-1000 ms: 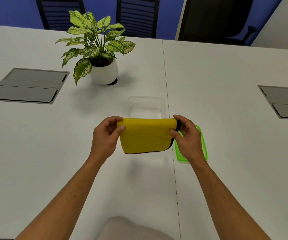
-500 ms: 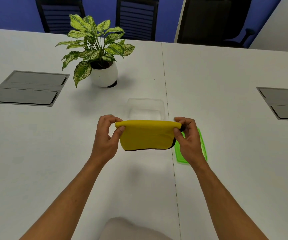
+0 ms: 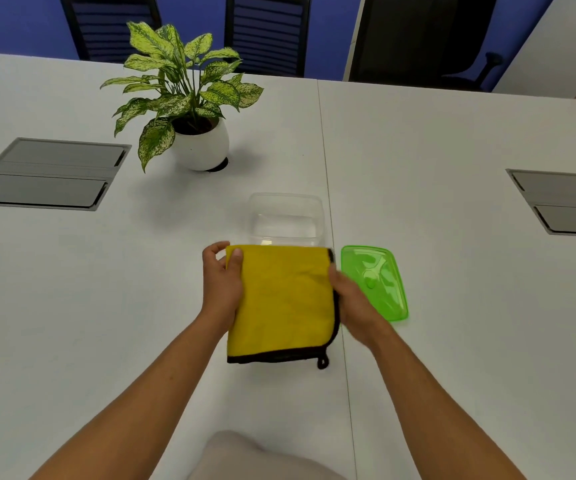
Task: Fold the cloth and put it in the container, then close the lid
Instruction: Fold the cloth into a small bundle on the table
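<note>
With the left hand (image 3: 220, 282) pinching the yellow cloth (image 3: 281, 299) before the container (image 3: 285, 216) and the right hand's (image 3: 352, 299) grip blurred, the fold could slip open.

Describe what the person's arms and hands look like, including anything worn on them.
Both forearms are bare as far as the frame shows: no sleeves or cuffs. The left hand and right hand are ungloved, and no watch, bracelet or ring can be seen. The right hand is slightly blurred, so fine detail there is uncertain.
</note>
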